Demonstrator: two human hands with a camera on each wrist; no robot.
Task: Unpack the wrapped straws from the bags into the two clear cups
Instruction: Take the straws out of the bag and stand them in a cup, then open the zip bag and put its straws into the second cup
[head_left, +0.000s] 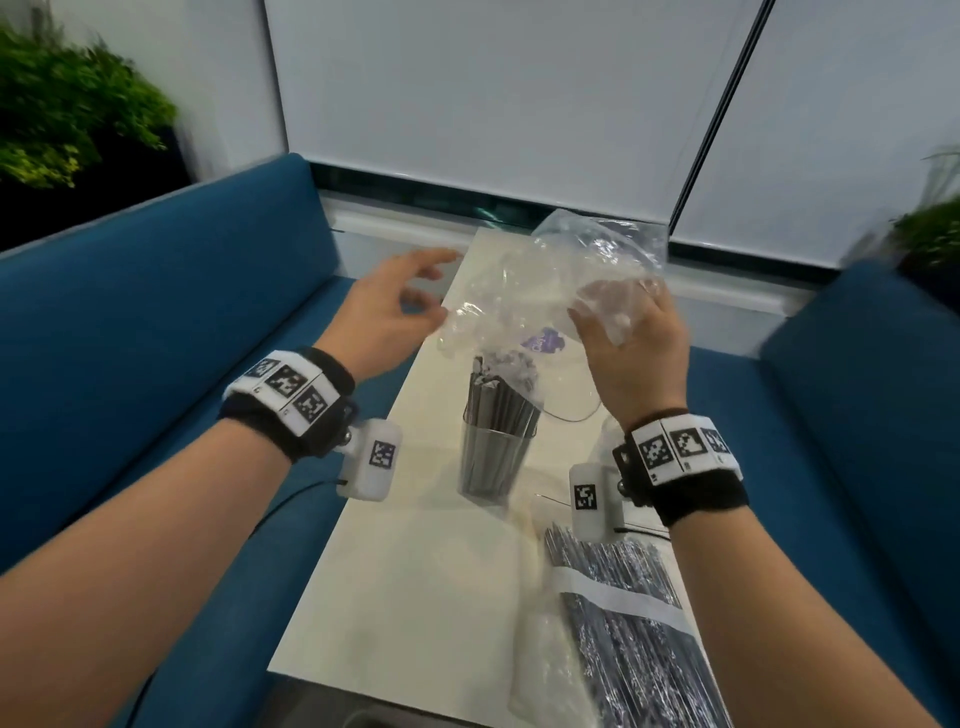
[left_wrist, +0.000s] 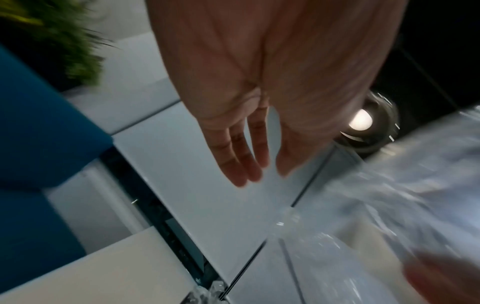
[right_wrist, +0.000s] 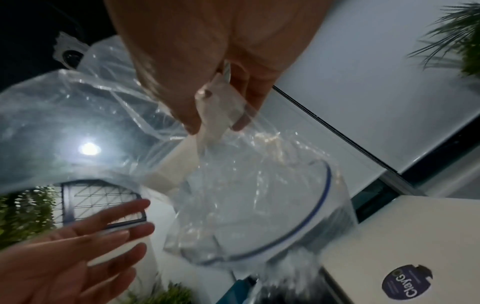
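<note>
My right hand (head_left: 613, 317) grips a crumpled clear plastic bag (head_left: 561, 275) and holds it up over the table; the bag looks empty. In the right wrist view the thumb and fingers (right_wrist: 249, 98) pinch a gathered fold of the bag (right_wrist: 246, 205). My left hand (head_left: 431, 283) hovers open just left of the bag, fingers spread and holding nothing; its straight fingers (left_wrist: 239, 160) show in the left wrist view. Below the bag a clear cup (head_left: 493, 462) stands upright, packed with dark wrapped straws (head_left: 498, 400). A full bag of wrapped straws (head_left: 639, 629) lies at the near right.
The narrow white table (head_left: 405, 571) runs away from me between two blue sofas (head_left: 156, 332). A purple round sticker (head_left: 543, 343) is on the tabletop behind the cup. White blinds and a window sill close the far end; plants (head_left: 67, 114) stand at both back corners.
</note>
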